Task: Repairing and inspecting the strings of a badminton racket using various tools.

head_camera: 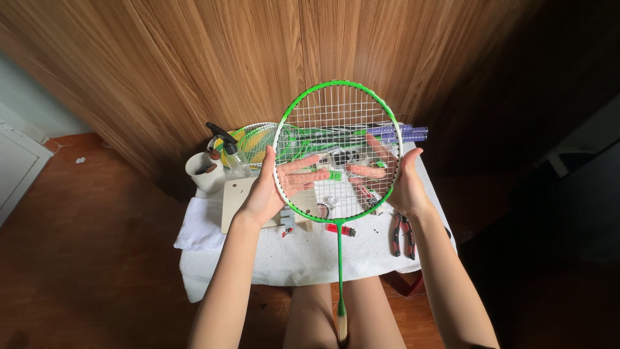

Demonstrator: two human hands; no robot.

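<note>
I hold a green and white badminton racket (pixel 335 84) upright in front of me, its thin green shaft (pixel 340 265) running down to a pale handle between my knees. My left hand (pixel 271 187) grips the left side of the head frame, fingers spread behind the white strings. My right hand (pixel 397 178) grips the right side the same way, fingers behind the strings pointing left. Both thumbs rest on the rim.
A small table under a white cloth (pixel 303 255) carries red-handled pliers (pixel 402 234), a red lighter (pixel 340 229), a beige board (pixel 236 197), a spray bottle (pixel 227 150), a white cup (pixel 203 173), more rackets (pixel 255 139) and a purple grip (pixel 407 134). A wooden wall stands behind.
</note>
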